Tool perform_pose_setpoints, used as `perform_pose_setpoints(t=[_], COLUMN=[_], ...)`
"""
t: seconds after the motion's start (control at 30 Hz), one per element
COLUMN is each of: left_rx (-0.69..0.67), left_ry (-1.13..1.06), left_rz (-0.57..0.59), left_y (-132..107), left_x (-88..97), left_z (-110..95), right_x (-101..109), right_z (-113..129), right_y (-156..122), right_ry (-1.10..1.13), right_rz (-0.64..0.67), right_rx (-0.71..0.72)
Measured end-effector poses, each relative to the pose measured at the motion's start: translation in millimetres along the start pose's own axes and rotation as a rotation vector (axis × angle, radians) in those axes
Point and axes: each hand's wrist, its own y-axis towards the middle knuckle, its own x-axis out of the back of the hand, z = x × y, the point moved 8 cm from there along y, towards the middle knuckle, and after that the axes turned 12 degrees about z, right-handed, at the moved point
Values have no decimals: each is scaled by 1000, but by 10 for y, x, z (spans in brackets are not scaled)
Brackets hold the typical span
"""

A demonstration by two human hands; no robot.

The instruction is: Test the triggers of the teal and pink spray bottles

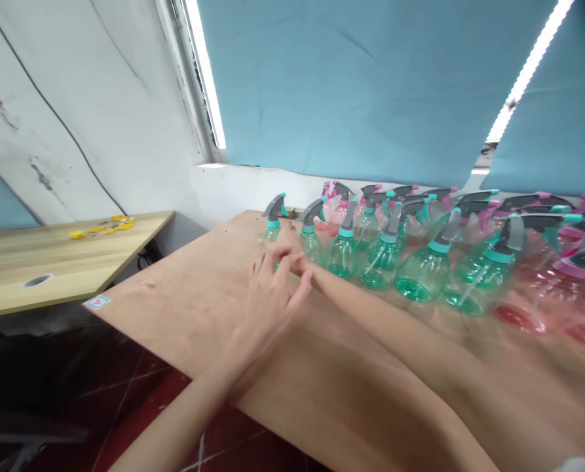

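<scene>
My right hand (288,244) reaches across to the leftmost spray bottle (272,226), a green see-through one with a grey and teal trigger head. Its fingers lie around the front of the bottle's body, which they partly cover. Just in front of it is my left hand (270,282), with fingers loosely apart and nothing held; it overlaps part of the right hand in view. Beside my right wrist stands a second green spray bottle (310,244), and another green spray bottle (342,252) follows in the front row.
Several green and pink spray bottles (422,272) fill the right side of the wooden tabletop (188,295), along the wall. At left is a lighter desk (7,275) with small yellow pieces (110,226). Blue sheeting (351,85) covers the window. A dark gap separates the two tables.
</scene>
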Motion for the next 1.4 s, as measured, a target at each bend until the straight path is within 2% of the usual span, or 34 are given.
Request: perform_pose_setpoints(t=[0.13,0.27,0.33,0.43,0.57,0.63,0.7,0.77,0.83,0.9,0.93,0.97,1.03,1.17,1.3,1.4], left_rx=[25,68,136,273,433,470,471,438,373,267,171,122,67,10,-17,-55], left_ry=[-102,-140,-169,-230,-333,-380,-432,-488,-545,-604,-658,-678,-688,-687,-740,-842], left_rz=[50,46,26,-26,-126,-149,-134,-101,-61,26,159,220,279,338,321,334], left_y=[-8,-129,-189,-260,-324,-324,-288,-226,-147,-52,6,44,110,240,368,455], left_x=[14,61,74,103,170,175,134,64,-6,-90,-185,-234,-311,-559,-881,-1123], left_z=[-11,12,141,454,847,935,924,811,599,284,58,-128,-457,-999,-1402,-1662], right_x=[68,59,48,43,46,50,64,108,191,318,386,451,571,813,1033,1147], right_z=[-111,-178,-185,-136,41,138,215,253,277,274,265,253,184,-123,-527,-839], right_y=[9,75,95,44,-236,-475,-770,-1103,-1442,-1759,-1902,-2032,-2250,-2571,-2864,-3093], right_ry=[-22,-32,-37,-56,-105,-132,-152,-168,-210,-224,-225,-219,-203,-222,-188,-156], right_rz=[-115,-130,-117,-94,-49,-16,16,28,11,-34,-54,-66,-71,-86,-83,-27], right_rx=[-202,-278,-282,-270,-201,-156,-114,-88,-46,3,35,75,122,52,-53,-80])
